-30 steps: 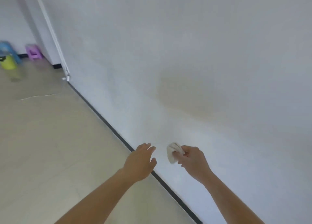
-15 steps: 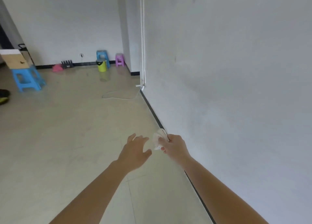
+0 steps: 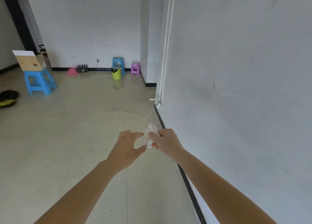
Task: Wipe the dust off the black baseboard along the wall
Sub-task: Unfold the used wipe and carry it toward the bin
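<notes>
Gripping a bunched white cloth (image 3: 149,136) in the right hand (image 3: 166,141), with fingers and thumb curled firmly round it. Reaching toward the same cloth with the left hand (image 3: 125,146), spread loosely and holding nothing (perhaps touching the cloth's edge with one fingertip; too close to tell). Both held up in the air above the floor (image 3: 67,139), well apart from the black baseboard (image 3: 187,185). Found low at the foot of the wall (image 3: 236,105) on the right, running from near the white cable (image 3: 131,109) down to the bottom edge of the view.

As a judgement, several ways to go wrong:
- Could drop the cloth while arranging it between both hands, because of the loose bunch.
- Could wipe with a thick lump and only push the dust along the strip, or smear grey marks onto the pale wall above.
- Could catch the cable at the far end of the strip and drag it.
- Would need to get much lower first; no contact with the strip yet.

Counted:
- hands, two
- cloth, one
- near run of baseboard, one (another run under the far wall)
- blue stools (image 3: 39,82), two
- purple stool (image 3: 135,68), one
- yellow-green bin (image 3: 116,72), one
- cable, one
- cardboard box (image 3: 27,60), one
</notes>
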Demonstrator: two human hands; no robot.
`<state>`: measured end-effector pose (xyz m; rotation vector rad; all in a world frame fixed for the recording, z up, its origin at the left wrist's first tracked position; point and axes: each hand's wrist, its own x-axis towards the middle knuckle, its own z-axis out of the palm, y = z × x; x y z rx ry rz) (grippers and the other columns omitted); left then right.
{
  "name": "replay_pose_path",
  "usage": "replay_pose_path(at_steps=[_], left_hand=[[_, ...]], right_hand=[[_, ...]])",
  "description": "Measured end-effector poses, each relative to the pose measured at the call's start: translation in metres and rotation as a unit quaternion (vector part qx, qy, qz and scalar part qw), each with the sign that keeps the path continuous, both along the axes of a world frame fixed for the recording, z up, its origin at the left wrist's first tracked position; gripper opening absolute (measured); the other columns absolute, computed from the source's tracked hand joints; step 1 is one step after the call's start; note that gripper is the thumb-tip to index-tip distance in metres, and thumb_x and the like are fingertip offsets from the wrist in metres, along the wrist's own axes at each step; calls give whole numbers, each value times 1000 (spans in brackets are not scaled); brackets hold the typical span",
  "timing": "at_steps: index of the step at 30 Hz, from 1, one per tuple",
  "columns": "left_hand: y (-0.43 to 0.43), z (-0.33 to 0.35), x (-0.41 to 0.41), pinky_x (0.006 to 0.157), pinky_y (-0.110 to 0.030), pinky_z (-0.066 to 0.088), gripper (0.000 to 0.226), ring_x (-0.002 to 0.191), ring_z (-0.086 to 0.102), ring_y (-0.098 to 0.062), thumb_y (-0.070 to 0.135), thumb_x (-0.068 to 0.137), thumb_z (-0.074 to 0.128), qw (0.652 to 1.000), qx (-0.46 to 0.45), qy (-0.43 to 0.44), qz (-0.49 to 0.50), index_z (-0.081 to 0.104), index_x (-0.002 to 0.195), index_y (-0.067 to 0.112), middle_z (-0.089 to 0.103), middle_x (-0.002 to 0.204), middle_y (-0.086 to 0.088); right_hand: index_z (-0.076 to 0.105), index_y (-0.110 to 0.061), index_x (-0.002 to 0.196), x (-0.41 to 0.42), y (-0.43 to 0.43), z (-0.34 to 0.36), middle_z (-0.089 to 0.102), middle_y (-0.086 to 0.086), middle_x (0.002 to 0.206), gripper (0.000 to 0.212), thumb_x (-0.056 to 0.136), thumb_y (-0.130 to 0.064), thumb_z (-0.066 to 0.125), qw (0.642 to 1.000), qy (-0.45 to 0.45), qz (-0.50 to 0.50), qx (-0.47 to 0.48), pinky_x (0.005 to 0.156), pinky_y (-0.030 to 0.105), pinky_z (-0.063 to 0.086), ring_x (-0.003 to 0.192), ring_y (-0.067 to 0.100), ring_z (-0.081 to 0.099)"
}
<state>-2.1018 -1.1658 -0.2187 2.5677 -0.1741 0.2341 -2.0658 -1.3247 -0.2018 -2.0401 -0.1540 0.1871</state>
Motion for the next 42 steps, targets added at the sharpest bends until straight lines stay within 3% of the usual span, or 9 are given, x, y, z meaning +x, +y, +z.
replay_pose_path(at_steps=[5,8,12,14,21,29,33,36,42], left_hand=[[50,16,120,88,-16,26,33,120,41,-11,30,93,55,995,-78,-1,61,60,125,27,59,113,8],[87,12,200,59,-7,34,22,72,59,-1,23,95,53,984,-155,4,86,70,110,24,71,95,1],[149,1,320,40,-14,24,22,35,33,-8,23,94,51,957,-250,45,143,72,87,24,47,44,11],[188,-6,386,48,-21,27,25,43,30,-5,22,91,53,935,-306,62,171,64,71,13,40,49,11],[294,-10,597,87,-31,49,18,92,68,-9,23,91,56,857,-461,120,197,72,96,18,73,97,1],[377,-13,817,88,-35,53,22,93,69,-11,23,92,55,800,-554,145,178,70,102,10,74,98,-1],[420,-18,939,90,-35,52,25,96,68,-10,25,93,55,810,-543,152,160,70,104,9,74,98,1],[455,-14,1025,95,-36,48,26,103,65,-8,29,93,55,827,-518,168,143,70,106,12,73,104,4],[537,-9,1166,100,-39,45,26,107,63,-10,27,93,55,818,-528,167,155,69,109,11,71,109,1]], right_hand=[[67,-4,76,136,61,16,61,2,62,34,91,-33,57,998,16,51,20,49,15,40,46,8,49],[68,0,80,221,101,10,60,3,61,37,90,-35,60,994,55,65,66,45,12,40,42,5,48],[69,-7,78,350,162,-5,62,2,61,31,90,-34,59,986,100,75,112,47,16,39,46,10,50],[68,-9,78,417,195,-13,62,4,64,26,92,-27,56,982,113,80,131,50,18,39,50,12,50],[70,-10,94,617,292,-18,62,5,77,12,88,-17,63,975,155,68,142,56,22,39,59,13,53],[51,-29,123,836,371,-25,59,-1,100,49,80,-16,69,997,11,65,30,60,13,43,78,8,58],[67,-33,97,954,414,-37,60,-17,97,15,82,-33,67,989,-23,144,-22,76,7,36,91,-7,52],[70,-33,99,1043,447,-37,63,-18,104,24,79,-46,68,984,-21,171,-43,83,14,35,99,-9,51],[65,-15,68,1202,536,-28,61,1,64,23,89,-18,56,977,-27,209,-42,61,24,36,63,9,52]])
